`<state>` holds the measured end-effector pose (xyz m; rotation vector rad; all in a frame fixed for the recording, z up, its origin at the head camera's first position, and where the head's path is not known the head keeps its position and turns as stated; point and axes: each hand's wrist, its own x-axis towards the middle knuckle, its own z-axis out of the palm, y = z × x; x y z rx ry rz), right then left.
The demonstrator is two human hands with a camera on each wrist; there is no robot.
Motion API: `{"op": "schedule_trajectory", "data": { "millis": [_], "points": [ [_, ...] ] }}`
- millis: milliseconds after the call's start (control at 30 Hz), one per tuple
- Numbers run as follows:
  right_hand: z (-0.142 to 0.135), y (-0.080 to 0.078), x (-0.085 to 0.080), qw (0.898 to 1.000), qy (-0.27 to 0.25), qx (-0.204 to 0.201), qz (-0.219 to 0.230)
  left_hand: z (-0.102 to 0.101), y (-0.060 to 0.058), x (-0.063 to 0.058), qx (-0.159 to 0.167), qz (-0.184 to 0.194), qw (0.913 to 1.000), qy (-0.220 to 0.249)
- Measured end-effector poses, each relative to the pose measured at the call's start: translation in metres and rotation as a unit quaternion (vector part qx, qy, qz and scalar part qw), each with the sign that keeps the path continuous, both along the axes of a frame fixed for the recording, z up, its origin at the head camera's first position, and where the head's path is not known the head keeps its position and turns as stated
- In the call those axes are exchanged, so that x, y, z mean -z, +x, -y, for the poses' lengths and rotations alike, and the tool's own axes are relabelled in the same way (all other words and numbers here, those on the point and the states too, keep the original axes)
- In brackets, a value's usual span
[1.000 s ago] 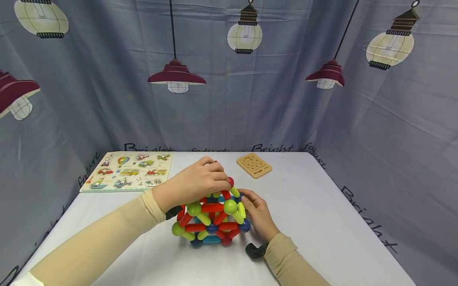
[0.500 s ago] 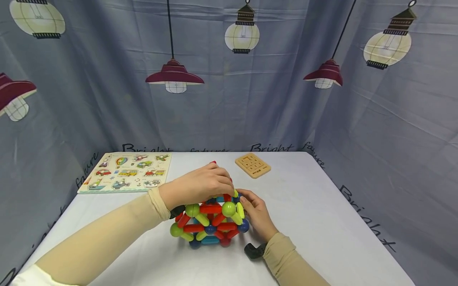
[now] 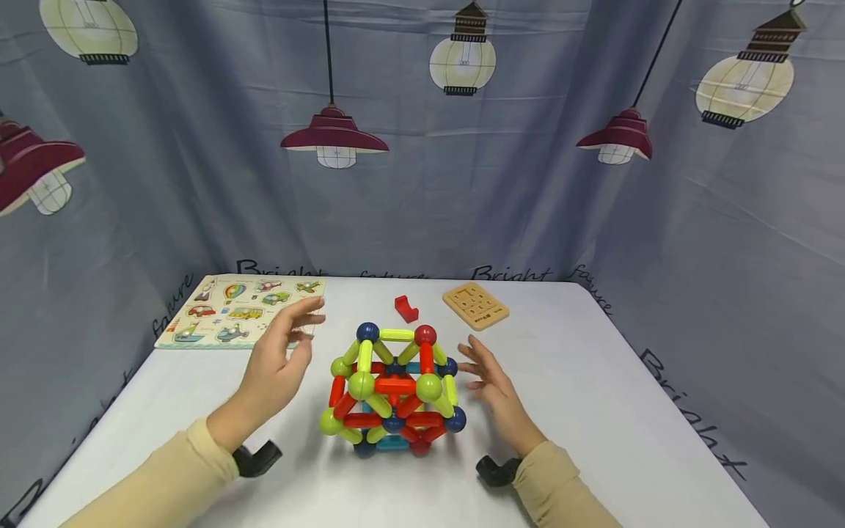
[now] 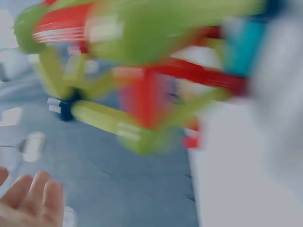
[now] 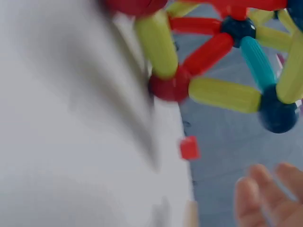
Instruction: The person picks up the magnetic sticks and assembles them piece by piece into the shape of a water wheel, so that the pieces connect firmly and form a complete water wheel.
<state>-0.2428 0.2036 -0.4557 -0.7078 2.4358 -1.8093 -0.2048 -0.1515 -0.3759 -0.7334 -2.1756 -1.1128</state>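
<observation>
A ball-and-stick model [image 3: 394,385] of red, lime, dark blue and teal rods joined by coloured balls stands on the white table between my hands. My left hand [image 3: 271,374] is held off to its left, fingers loosely bent and nothing in them. On the other side my right hand [image 3: 496,392] hovers close to the blue balls, fingers spread and holding nothing. In the left wrist view the model's lime ball [image 4: 142,139] is blurred, with my fingertips low at the left. The right wrist view shows a dark blue ball [image 5: 278,109] above my fingertips.
Behind the model lies a small red angled block [image 3: 405,309]. A wooden number board [image 3: 475,305] rests at the back right, a picture puzzle board [image 3: 224,315] at the back left. A lamp-patterned curtain [image 3: 409,213] encloses the table's [image 3: 581,425] back and sides.
My left hand has come off the model's top and moved left, uncovering its upper rods and the red block behind. My right hand has let go and drawn slightly away to the right.
</observation>
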Motion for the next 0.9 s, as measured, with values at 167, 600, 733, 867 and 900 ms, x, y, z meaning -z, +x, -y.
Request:
{"op": "schedule_trajectory", "data": {
  "millis": [167, 600, 733, 867, 900],
  "points": [
    [-0.005, 0.025, -0.007, 0.969, 0.188, -0.018, -0.157, 0.01, 0.031, 0.045, 0.022, 0.117, 0.9858, -0.119],
    [0.023, 0.039, 0.012, 0.92, 0.273, 0.102, -0.263, -0.019, 0.041, 0.08, -0.078, 0.113, 0.9796, -0.147],
    [0.026, 0.041, 0.014, 0.914, 0.267, 0.101, -0.288, -0.023, 0.042, 0.082, -0.072, 0.068, 0.9804, -0.17],
    [0.029, 0.041, 0.016, 0.911, 0.268, 0.102, -0.295, -0.024, 0.041, 0.084, -0.084, 0.034, 0.9789, -0.183],
    [0.03, 0.04, 0.015, 0.911, 0.269, 0.102, -0.294, -0.023, 0.041, 0.085, -0.086, 0.03, 0.9785, -0.185]
  ]
}}
